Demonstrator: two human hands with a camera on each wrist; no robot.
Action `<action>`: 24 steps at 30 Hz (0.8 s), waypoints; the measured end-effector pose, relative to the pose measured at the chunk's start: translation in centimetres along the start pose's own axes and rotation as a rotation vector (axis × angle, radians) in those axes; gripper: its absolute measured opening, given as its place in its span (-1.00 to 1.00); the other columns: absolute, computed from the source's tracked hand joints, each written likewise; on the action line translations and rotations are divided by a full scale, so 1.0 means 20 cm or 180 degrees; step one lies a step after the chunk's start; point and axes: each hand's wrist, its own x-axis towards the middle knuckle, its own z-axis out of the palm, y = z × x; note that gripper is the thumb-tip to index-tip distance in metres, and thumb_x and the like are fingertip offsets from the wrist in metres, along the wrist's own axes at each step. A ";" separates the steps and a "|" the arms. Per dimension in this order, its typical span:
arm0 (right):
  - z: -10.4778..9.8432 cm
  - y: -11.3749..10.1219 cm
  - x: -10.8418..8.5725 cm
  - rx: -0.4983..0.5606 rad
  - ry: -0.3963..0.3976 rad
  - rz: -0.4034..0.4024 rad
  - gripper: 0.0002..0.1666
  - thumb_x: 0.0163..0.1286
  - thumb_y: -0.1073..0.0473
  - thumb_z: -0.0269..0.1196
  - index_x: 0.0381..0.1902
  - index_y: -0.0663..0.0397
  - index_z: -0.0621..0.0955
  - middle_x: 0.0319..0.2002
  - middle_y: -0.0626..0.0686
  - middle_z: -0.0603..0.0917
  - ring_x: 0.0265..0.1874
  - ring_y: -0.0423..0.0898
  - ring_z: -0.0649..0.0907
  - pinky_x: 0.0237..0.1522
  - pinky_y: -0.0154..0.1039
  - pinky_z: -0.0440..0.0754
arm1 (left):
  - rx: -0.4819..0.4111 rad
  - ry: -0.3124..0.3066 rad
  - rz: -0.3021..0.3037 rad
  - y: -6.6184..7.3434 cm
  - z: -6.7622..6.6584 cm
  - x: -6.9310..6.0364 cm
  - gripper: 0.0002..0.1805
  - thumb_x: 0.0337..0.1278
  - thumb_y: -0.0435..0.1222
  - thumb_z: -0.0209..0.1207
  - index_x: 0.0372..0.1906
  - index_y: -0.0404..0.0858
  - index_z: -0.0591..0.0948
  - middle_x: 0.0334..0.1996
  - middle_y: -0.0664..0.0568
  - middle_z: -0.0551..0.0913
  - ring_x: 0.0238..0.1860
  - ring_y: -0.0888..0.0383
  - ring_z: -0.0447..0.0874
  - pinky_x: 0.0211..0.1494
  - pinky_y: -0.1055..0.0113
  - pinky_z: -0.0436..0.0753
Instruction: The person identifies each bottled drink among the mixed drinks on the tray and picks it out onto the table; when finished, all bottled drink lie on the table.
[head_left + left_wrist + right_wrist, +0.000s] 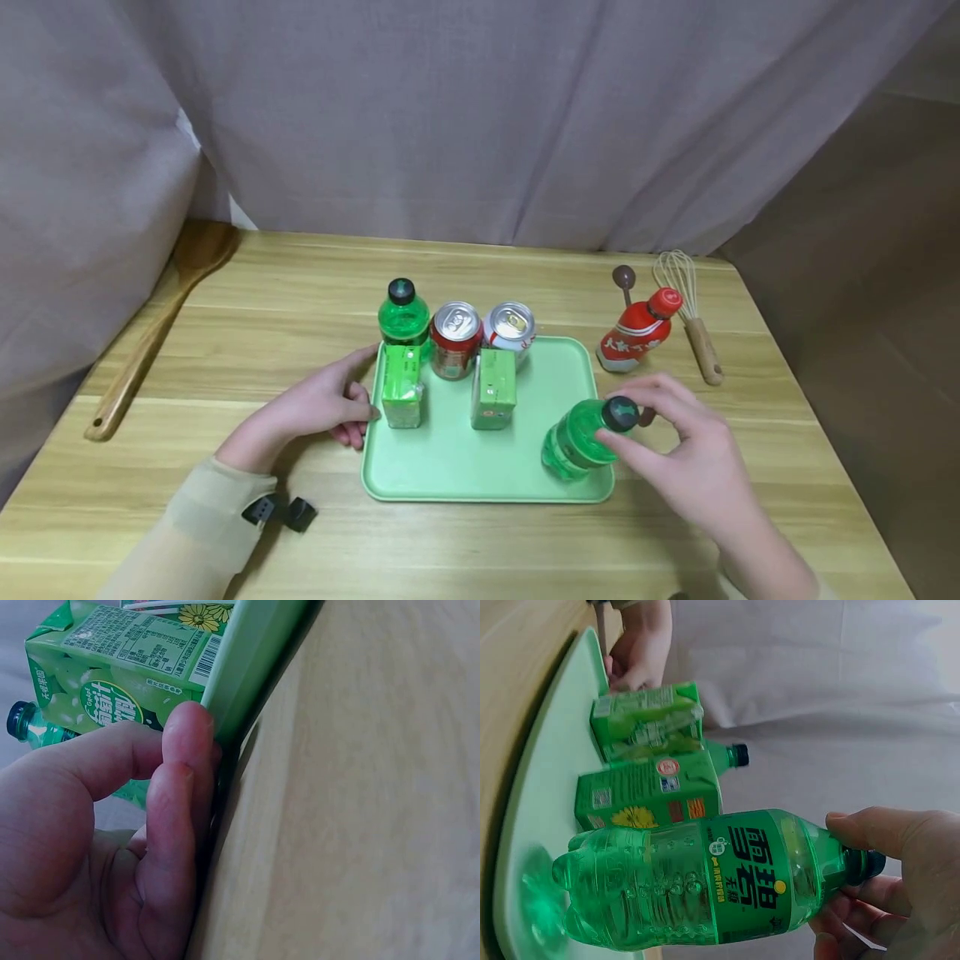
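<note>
My right hand (693, 462) pinches a green bottle (581, 440) by its neck, just below the black cap, over the front right corner of the light green tray (450, 467); the bottle leans a little. In the right wrist view the bottle's base (592, 889) is at the tray surface; whether it touches cannot be told. My left hand (315, 408) holds the tray's left edge, thumb at the rim. On the tray stand two green juice cartons (402, 392) (495, 396), with another green bottle (403, 321), a red can (455, 342) and a white-and-red can (512, 325) behind them.
Right of the tray are a red bottle (637, 333), a brown spoon (625, 279) and a whisk (701, 346). A wooden spatula (153, 333) lies at the left. A small black object (301, 515) is beside my left sleeve. Grey cloth (420, 117) hangs behind the table.
</note>
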 end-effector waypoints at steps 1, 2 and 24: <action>-0.01 0.01 0.01 -0.0019 0.0021 -0.0003 -0.48 -0.08 0.45 0.63 -0.18 -0.12 0.76 -0.15 -0.21 0.70 -0.21 -0.33 0.58 -0.19 -0.52 0.53 | -0.0012 0.0005 -0.0007 0.00 0.00 0.00 0.19 0.19 -0.46 0.29 0.70 -0.10 -0.27 -0.49 -0.19 0.66 -0.54 -0.10 0.76 -0.51 0.10 0.79; -0.02 0.01 0.01 -0.0035 0.0047 0.0011 -0.48 -0.08 0.46 0.63 -0.17 -0.10 0.77 -0.15 -0.20 0.70 -0.21 -0.33 0.57 -0.18 -0.52 0.52 | -0.0017 0.0000 0.0000 0.00 0.00 0.00 0.19 0.20 -0.46 0.29 0.70 -0.10 -0.27 -0.49 -0.19 0.66 -0.54 -0.10 0.76 -0.51 0.10 0.79; -0.12 0.22 0.13 -0.0295 0.0515 0.0421 -0.60 0.03 0.45 0.58 -0.13 0.16 0.78 -0.18 -0.41 0.64 -0.31 -0.44 0.58 -0.19 -0.68 0.51 | -0.0040 -0.0008 -0.0016 0.00 0.00 0.00 0.17 0.22 -0.46 0.28 0.70 -0.10 -0.26 -0.48 -0.21 0.68 -0.54 -0.09 0.75 -0.49 0.09 0.79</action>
